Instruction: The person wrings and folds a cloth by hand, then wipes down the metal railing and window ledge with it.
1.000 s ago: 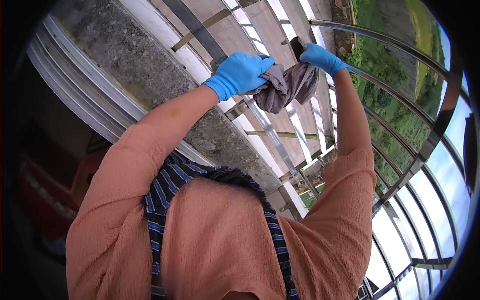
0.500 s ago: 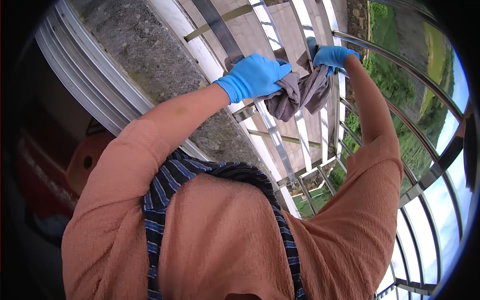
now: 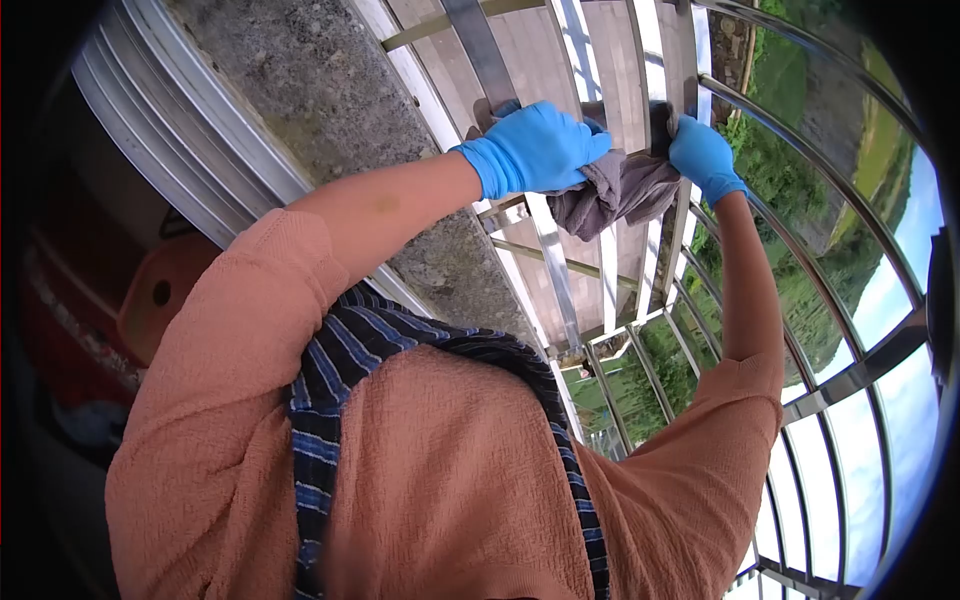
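Note:
Both hands wear blue gloves and work on a grey-purple cloth [image 3: 615, 195] among the metal bars. My left hand [image 3: 540, 150] is closed on the left part of the cloth, over a flat bar of the grille [image 3: 480, 55]. At the cloth's right end, my right hand [image 3: 705, 160] is closed, with its fingers behind an upright bar and the cloth gathered beside them. The bunched cloth hangs between the two hands, across the flat bars. Most of the right fingertips are hidden by the bar.
A rough concrete ledge [image 3: 300, 110] and a ribbed metal window track [image 3: 175, 110] run along the left. Curved metal rails [image 3: 820, 180] bound the right side, with greenery [image 3: 780, 190] beyond. A reddish object with a hole [image 3: 150, 310] stands in the dark at lower left.
The view has shifted slightly. My right hand has turned and moved down along its bar, its wrist now lower. My left hand keeps hold of the cloth, which is drawn more sideways.

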A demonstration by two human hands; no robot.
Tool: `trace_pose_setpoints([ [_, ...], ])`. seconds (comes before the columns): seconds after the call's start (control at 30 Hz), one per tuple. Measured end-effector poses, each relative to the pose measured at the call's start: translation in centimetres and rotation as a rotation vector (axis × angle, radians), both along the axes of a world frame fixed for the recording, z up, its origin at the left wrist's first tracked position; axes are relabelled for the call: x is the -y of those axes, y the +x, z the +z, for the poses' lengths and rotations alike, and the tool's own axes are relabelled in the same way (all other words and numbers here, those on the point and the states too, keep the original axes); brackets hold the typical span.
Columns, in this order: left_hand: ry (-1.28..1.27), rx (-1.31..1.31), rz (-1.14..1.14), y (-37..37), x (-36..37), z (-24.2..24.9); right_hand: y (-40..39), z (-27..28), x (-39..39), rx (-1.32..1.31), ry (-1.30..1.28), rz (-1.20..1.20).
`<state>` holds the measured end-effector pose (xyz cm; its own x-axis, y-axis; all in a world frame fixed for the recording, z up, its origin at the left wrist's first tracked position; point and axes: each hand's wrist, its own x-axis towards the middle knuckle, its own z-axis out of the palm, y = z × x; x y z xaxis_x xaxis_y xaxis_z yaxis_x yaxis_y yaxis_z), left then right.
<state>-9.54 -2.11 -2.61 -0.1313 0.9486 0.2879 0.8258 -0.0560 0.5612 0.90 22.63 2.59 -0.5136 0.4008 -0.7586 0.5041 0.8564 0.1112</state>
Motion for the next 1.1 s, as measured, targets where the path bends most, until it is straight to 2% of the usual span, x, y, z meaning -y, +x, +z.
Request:
trace_pose_setpoints([
  [0.03,0.009,-0.029,0.008,-0.1,-0.1,0.2,2.4,-1.2,-1.5,-0.107,-0.056,-0.144],
  [0.07,-0.013,-0.005,-0.009,-0.2,-0.1,0.2,5.3,-3.5,-3.5,-0.268,-0.300,-0.382],
  [0.17,-0.046,0.047,-0.052,-0.2,-0.1,0.4,3.6,-0.6,-2.5,-0.092,-0.551,-0.779],
  [0.2,-0.030,0.053,-0.049,-0.2,-0.1,0.3,2.5,0.5,-1.8,-0.132,-0.616,-0.808],
  [0.3,0.003,0.057,-0.039,-0.4,-0.2,0.1,-1.3,-2.1,-3.3,0.322,-0.477,-0.023],
  [0.33,0.009,0.060,-0.037,-0.4,-0.2,0.3,-2.3,-1.7,-3.1,0.346,-0.552,-0.360],
  [0.43,-0.058,-0.050,0.012,-0.3,0.0,0.7,-3.5,-2.5,-4.1,0.396,-0.621,-0.288],
  [0.47,-0.078,0.003,-0.020,-0.3,0.0,0.6,-3.2,-2.4,-4.2,0.394,-0.631,-0.463],
  [0.6,-0.011,-0.050,0.010,0.3,0.1,0.2,-1.5,-2.7,-4.3,0.263,-0.688,-0.475],
  [0.7,0.017,-0.043,0.008,0.0,-0.1,-0.2,-1.7,-2.7,-3.9,0.288,-0.579,-0.338],
  [0.8,0.023,0.025,-0.006,-0.2,-0.3,0.0,-2.3,-2.6,-2.4,0.273,-0.412,-0.334],
  [0.9,-0.006,0.028,-0.027,-0.4,-0.1,0.4,-2.7,-2.3,-1.9,0.257,-0.313,-0.065],
  [0.97,-0.009,0.056,-0.024,-0.1,-0.3,-0.1,-1.6,0.5,1.2,0.049,0.052,0.128],
  [1.03,-0.068,0.076,-0.056,-0.1,-0.3,0.4,0.2,2.6,4.4,0.031,0.268,0.222],
  [1.1,-0.107,0.083,-0.076,-0.3,-0.5,0.7,1.7,4.8,7.5,-0.120,0.237,0.241],
])
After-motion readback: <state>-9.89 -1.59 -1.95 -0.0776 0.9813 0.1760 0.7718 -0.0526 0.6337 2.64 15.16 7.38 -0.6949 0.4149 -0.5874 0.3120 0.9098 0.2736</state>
